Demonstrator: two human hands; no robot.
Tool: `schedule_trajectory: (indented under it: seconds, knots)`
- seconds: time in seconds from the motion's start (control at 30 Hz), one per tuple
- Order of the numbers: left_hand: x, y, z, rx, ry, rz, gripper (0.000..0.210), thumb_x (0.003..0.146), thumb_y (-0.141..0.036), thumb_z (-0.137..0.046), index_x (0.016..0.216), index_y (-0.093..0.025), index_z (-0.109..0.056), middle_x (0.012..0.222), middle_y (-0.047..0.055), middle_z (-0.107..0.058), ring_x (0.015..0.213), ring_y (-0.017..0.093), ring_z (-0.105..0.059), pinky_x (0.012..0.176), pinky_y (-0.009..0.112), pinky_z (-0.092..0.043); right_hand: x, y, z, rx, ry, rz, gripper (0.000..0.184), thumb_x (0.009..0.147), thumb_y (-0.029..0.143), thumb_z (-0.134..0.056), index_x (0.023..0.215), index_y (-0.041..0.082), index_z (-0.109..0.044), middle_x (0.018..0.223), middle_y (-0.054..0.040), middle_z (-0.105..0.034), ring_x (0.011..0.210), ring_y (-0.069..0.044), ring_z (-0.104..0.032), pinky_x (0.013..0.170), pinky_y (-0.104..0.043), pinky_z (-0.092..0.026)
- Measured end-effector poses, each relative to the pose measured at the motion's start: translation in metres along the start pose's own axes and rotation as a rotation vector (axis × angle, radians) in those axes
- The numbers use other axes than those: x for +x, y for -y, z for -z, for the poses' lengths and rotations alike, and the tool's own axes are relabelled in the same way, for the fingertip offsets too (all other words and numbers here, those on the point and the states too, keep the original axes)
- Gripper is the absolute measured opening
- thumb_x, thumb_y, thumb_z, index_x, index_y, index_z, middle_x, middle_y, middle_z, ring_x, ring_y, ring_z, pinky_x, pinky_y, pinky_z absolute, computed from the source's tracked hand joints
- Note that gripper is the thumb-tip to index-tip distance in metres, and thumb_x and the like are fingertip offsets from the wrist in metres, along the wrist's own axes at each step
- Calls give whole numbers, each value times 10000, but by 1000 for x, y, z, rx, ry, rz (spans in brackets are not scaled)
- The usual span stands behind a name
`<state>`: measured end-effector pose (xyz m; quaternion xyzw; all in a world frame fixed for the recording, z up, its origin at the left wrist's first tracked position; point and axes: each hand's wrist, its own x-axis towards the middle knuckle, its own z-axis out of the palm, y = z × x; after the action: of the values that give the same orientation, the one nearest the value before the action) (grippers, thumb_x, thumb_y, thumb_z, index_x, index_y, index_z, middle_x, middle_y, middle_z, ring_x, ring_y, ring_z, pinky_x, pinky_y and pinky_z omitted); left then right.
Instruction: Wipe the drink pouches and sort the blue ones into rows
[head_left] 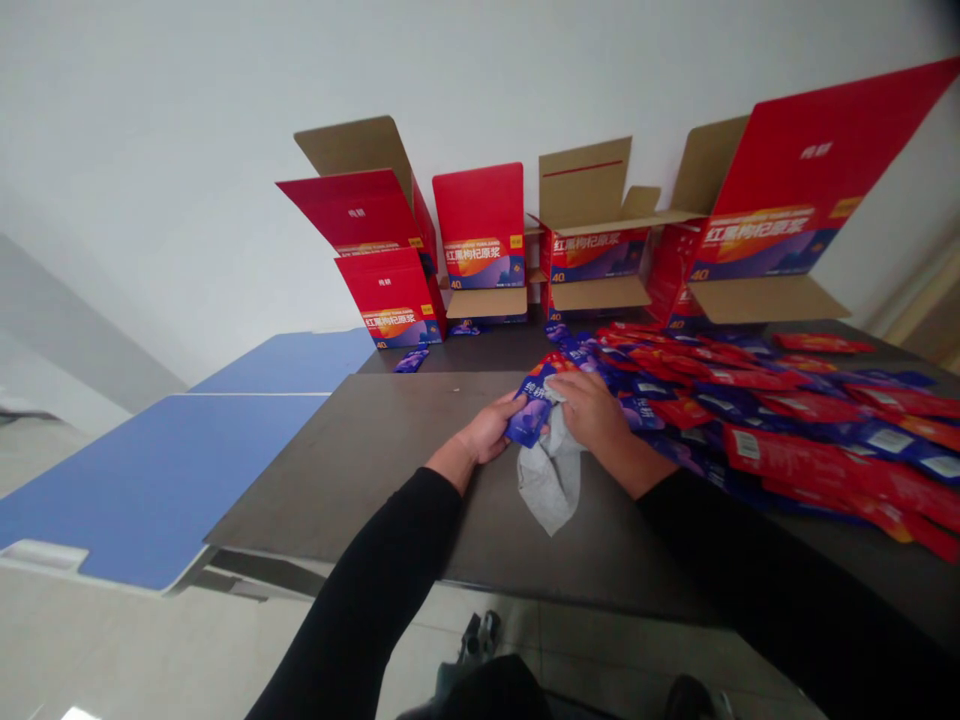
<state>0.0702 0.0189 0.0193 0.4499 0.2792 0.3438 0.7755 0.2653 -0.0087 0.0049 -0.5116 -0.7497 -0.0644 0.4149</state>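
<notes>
A purple sachet (531, 408) with white lettering is pinched at its left edge by my left hand (489, 428). My right hand (592, 408) grips a grey cloth (553, 475) that touches the sachet's right side and hangs down over the dark tabletop. Part of a red packet (553, 362) shows just behind the purple sachet; whether it is held too I cannot tell. To the right of my right hand spreads a large heap of red and purple sachets (750, 385).
Open red cartons (405, 295), (480, 225), (600, 250), (750, 240) stand along the wall behind the dark table (390, 450). A few purple sachets (412, 360) lie before them. At the left is a blue tabletop (150, 480), lower than the dark one.
</notes>
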Motion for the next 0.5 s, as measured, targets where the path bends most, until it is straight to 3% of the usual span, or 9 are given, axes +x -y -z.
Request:
schedule_trajectory:
  seconds: [0.13,0.23,0.37,0.5]
  knots:
    - [-1,-4,3,-49,39,60,400,903,-442,-603,1215,-198,-662,1140,118,-704,766,175,-681,746,329,-549,2,-2,3,-15,-98,-86,425,823,90,-488,1190,183,-680,1209,-142,-599,1159,-317,-519,1024,-522,-458]
    - [-1,-6,3,-138,38,116,407,917,-511,-556,1102,-178,-698,1075,113,-714,722,156,-653,688,299,-534,1,8,6,2,-122,-38,393,834,148,-531,1206,165,-656,1191,-158,-564,1165,-328,-510,1036,-523,-450]
    - [-3,-8,2,-251,14,149,397,894,-536,-581,955,-163,-703,848,75,-703,679,154,-635,641,267,-507,-5,32,3,9,-33,180,382,839,199,-582,1214,172,-647,1172,-139,-575,1130,-302,-529,1010,-477,-479]
    - [-6,-11,1,-343,104,223,507,913,-580,-516,986,-112,-697,794,91,-691,681,174,-653,685,285,-520,-11,48,-5,11,98,509,318,902,161,-548,1190,219,-672,1118,-88,-654,1064,-242,-556,940,-400,-508]
